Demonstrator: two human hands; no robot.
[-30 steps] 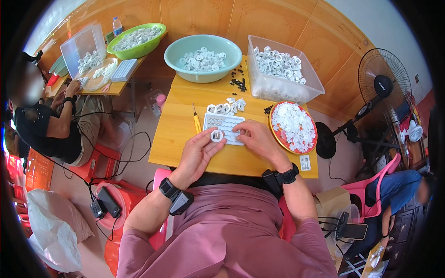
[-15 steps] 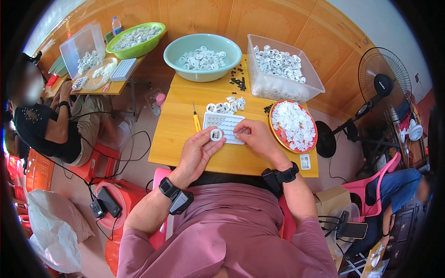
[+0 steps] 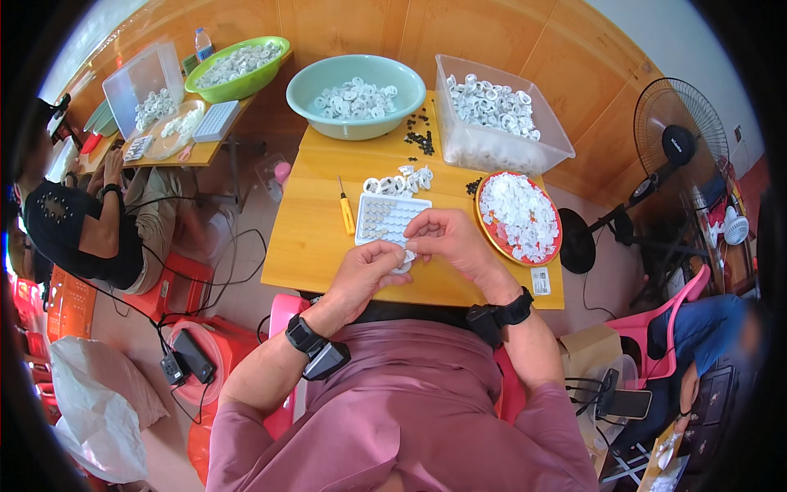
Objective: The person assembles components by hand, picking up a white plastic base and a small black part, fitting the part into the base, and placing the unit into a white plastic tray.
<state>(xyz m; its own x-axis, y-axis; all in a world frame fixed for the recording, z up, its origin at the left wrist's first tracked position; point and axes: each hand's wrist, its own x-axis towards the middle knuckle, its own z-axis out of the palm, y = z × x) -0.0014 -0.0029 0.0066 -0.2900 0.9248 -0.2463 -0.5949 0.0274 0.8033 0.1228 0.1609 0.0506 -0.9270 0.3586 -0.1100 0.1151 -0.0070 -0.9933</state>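
My left hand [image 3: 369,271] and my right hand [image 3: 447,239] meet over the near edge of a wooden table [image 3: 316,246]. Together they pinch a small white ring part [image 3: 403,262], mostly hidden by my fingers. Just beyond them lies a white grid tray [image 3: 384,217] with round parts in its cells. A short row of loose white rings [image 3: 399,181] sits behind the tray. A yellow-handled screwdriver [image 3: 347,211] lies to the left of the tray.
A red plate of white parts [image 3: 518,215] stands at my right. Behind are a teal bowl [image 3: 357,86], a clear bin of rings [image 3: 496,115] and scattered small black pieces [image 3: 421,139]. Another person [image 3: 74,221] sits at a second table at left. A standing fan [image 3: 676,143] is at right.
My two hands have closed in on each other, and the white ring is now more covered by my fingers. Everything else is as before.
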